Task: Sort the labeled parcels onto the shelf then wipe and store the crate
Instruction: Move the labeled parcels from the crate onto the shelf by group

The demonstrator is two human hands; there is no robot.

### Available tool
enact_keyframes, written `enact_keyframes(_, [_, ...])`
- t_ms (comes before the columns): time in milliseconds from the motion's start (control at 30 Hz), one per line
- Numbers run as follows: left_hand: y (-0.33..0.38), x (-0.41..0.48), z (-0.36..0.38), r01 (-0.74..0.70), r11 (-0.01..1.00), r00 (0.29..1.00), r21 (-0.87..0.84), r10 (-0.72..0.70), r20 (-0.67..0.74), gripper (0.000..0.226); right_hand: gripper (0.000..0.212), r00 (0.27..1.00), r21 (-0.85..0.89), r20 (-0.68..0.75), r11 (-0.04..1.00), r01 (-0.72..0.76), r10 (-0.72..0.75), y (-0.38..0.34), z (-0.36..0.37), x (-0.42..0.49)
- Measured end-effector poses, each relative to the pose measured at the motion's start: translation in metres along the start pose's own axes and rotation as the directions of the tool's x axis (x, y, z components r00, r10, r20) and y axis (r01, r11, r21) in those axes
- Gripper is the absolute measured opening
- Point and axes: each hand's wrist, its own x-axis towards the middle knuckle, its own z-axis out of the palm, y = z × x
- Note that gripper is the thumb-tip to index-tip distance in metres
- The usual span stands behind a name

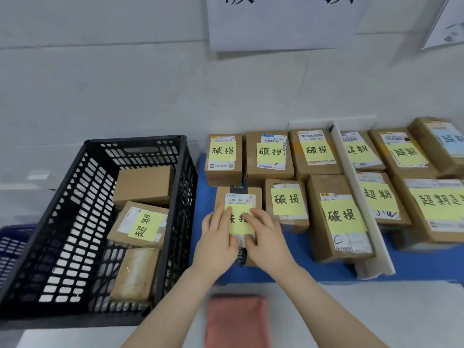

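Observation:
A small cardboard parcel with a yellow note lies on the blue mat, front left of the sorted rows. My left hand and my right hand both rest flat on its top, fingers straight, covering part of the note. To the left stands the black slotted crate. Inside it are a plain brown box, a parcel with a yellow note and a parcel wrapped in tape.
Several labelled parcels stand in two rows on the mat, split by a white divider strip. A pink cloth lies on the white table near me. Paper sheets hang on the wall.

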Motion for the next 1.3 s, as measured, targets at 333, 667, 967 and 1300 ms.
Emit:
enact_keyframes(333, [0.006,0.026,0.0,0.008,1.0,0.999,-0.026,-0.006,0.053,0.065,0.056,0.997,-0.127,0.009,0.989,-0.074,0.076,-0.01,-0.016,0.025])
enact_keyframes(667, [0.014,0.023,-0.023,0.034,0.995,0.987,-0.092,-0.019,0.158,0.06,0.055,0.996,-0.086,-0.011,0.992,-0.087,0.086,-0.004,-0.017,0.035])
enact_keyframes(967, [-0.117,-0.058,-0.116,0.332,0.909,0.888,-0.253,-0.392,-0.24,0.053,0.047,0.947,0.097,-0.273,0.975,0.202,-0.169,-0.107,-0.002,0.03])
enact_keyframes(1300, [-0.179,-0.009,-0.098,0.547,0.834,0.835,-0.072,-0.538,0.117,0.06,0.049,0.892,-0.126,0.316,0.918,0.376,-0.322,-0.193,0.098,0.1])
